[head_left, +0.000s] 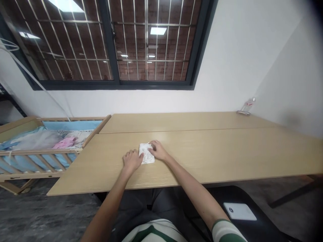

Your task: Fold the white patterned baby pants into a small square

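A small folded white cloth [146, 155] lies on the light wooden table [227, 158] in front of me. My left hand [131, 161] rests at the cloth's left edge, fingers curled, thumb touching the fabric. My right hand [157, 151] lies on the cloth's right side, fingers bent and pressing down on it. Neither hand lifts the cloth; it stays flat on the table.
A wooden baby cot [37, 151] with blue lining and pink and white clothes stands at the left against the table. A small clear bottle [247, 107] lies at the table's far right corner. A white phone-like slab [239, 211] lies on a black seat at lower right. A barred window fills the wall.
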The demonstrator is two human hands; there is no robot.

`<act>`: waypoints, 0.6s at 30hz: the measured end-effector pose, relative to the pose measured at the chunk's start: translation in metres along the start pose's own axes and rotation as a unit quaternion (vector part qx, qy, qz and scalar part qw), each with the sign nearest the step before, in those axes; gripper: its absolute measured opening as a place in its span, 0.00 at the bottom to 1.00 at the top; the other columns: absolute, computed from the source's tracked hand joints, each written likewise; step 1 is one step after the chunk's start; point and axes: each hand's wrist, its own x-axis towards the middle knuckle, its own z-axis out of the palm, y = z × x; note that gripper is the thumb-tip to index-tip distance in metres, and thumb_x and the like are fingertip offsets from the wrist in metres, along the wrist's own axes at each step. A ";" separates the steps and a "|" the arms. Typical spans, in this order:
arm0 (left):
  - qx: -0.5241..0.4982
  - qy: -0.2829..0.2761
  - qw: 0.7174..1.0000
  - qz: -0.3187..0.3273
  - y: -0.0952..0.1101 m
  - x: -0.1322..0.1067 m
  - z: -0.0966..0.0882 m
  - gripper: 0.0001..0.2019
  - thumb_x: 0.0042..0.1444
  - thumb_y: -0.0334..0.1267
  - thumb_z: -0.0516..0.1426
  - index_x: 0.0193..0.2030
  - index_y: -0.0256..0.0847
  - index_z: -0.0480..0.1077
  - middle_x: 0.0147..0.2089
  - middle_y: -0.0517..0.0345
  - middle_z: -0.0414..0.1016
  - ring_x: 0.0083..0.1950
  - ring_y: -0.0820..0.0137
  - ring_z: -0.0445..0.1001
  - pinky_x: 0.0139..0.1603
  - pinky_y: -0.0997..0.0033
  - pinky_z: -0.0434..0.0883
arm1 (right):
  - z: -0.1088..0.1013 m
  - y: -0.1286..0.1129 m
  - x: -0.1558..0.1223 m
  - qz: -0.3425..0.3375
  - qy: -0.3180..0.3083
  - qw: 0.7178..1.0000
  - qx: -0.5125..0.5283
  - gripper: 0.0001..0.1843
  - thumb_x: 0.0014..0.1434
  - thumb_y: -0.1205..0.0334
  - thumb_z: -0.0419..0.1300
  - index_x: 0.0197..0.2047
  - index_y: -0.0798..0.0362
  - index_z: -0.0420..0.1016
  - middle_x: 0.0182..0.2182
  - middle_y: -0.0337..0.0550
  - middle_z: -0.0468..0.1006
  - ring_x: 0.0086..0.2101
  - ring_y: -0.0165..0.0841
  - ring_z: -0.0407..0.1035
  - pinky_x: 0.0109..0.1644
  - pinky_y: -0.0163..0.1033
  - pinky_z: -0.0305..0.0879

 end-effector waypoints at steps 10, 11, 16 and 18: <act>-0.153 -0.022 0.985 0.076 -0.066 -0.057 -0.004 0.16 0.66 0.51 0.49 0.33 0.42 0.65 0.30 0.58 0.73 0.33 0.67 0.74 0.35 0.71 0.66 | 0.038 -0.079 -0.031 0.107 -0.063 0.992 -0.028 0.12 0.62 0.56 0.64 0.46 0.54 0.76 0.44 0.46 0.69 0.47 0.39 0.64 0.55 0.44 0.59; -0.195 -0.018 0.977 0.086 -0.081 -0.071 -0.008 0.18 0.65 0.54 0.50 0.31 0.43 0.64 0.28 0.60 0.70 0.31 0.67 0.71 0.33 0.72 0.65 | 0.044 -0.093 -0.037 0.099 -0.078 0.992 -0.008 0.12 0.62 0.56 0.64 0.46 0.54 0.76 0.43 0.46 0.69 0.47 0.38 0.63 0.55 0.44 0.59; -0.257 0.000 0.965 0.058 -0.159 -0.147 -0.051 0.23 0.62 0.61 0.53 0.28 0.44 0.62 0.25 0.66 0.60 0.28 0.71 0.63 0.29 0.75 0.62 | 0.078 -0.174 -0.070 0.052 -0.112 0.988 0.094 0.13 0.56 0.53 0.69 0.37 0.52 0.75 0.40 0.42 0.68 0.45 0.37 0.63 0.52 0.42 0.58; -0.254 -0.012 0.966 0.048 -0.184 -0.173 -0.073 0.23 0.62 0.61 0.52 0.29 0.44 0.63 0.26 0.64 0.63 0.29 0.70 0.65 0.31 0.76 0.65 | 0.096 -0.201 -0.083 0.044 -0.157 0.966 0.201 0.15 0.56 0.52 0.69 0.33 0.53 0.72 0.32 0.36 0.66 0.36 0.31 0.61 0.42 0.36 0.58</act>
